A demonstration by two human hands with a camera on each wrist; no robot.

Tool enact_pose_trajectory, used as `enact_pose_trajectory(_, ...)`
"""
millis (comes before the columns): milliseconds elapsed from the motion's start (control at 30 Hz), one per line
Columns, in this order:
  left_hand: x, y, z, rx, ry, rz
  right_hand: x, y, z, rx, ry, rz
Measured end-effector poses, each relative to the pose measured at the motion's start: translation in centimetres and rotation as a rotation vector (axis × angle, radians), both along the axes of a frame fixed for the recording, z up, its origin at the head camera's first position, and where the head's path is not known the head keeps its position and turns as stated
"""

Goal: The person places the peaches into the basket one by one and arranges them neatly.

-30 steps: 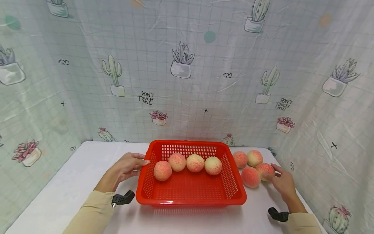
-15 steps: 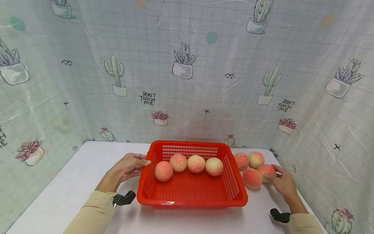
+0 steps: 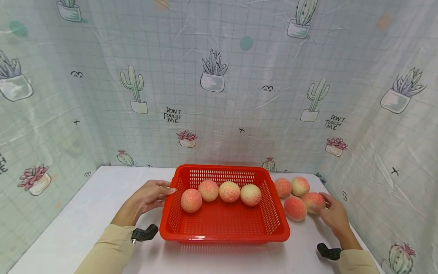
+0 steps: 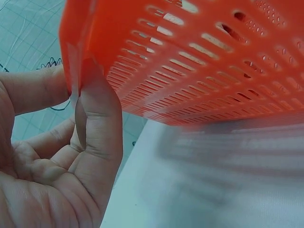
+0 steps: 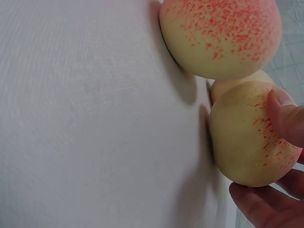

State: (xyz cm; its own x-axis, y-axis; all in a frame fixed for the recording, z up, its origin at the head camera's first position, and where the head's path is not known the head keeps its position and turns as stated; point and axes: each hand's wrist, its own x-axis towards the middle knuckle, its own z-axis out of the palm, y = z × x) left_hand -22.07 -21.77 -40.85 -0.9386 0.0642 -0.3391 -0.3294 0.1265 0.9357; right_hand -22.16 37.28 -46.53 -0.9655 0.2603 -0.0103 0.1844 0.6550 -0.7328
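Note:
A red slotted plastic basket stands mid-table, with several peaches lined up toward its back. My left hand pinches the basket's left rim between thumb and fingers; the left wrist view shows the rim caught between them. On the right, my right hand grips a red-and-yellow peach by its right side. In the right wrist view, thumb and fingers curl round that peach, close over the table. A redder peach sits just left of it.
Two more peaches, one pinkish and one yellower, lie behind, beside the basket's right wall. The white table ends against a patterned curtain at the back and along both sides.
The view has shifted very slightly. Both hands, the basket and the peaches keep practically the same places.

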Motion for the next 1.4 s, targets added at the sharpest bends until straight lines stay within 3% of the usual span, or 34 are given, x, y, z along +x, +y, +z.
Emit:
enact_pose_trajectory(400,-0.1,0.0,0.0,0.004,0.001,-0.01,1.4,0.4,1.8,0.032,0.018,-0.015)
enact_pose_trajectory(933,-0.2,-0.1,-0.2,0.004,0.008,-0.024,4.0,-2.3,6.8,0.033,0.125,0.152)
enact_pose_trajectory(1400,-0.2,-0.2,-0.3,0.015,0.01,-0.03,5.3,-5.8,9.3,-0.005,0.123,0.255)
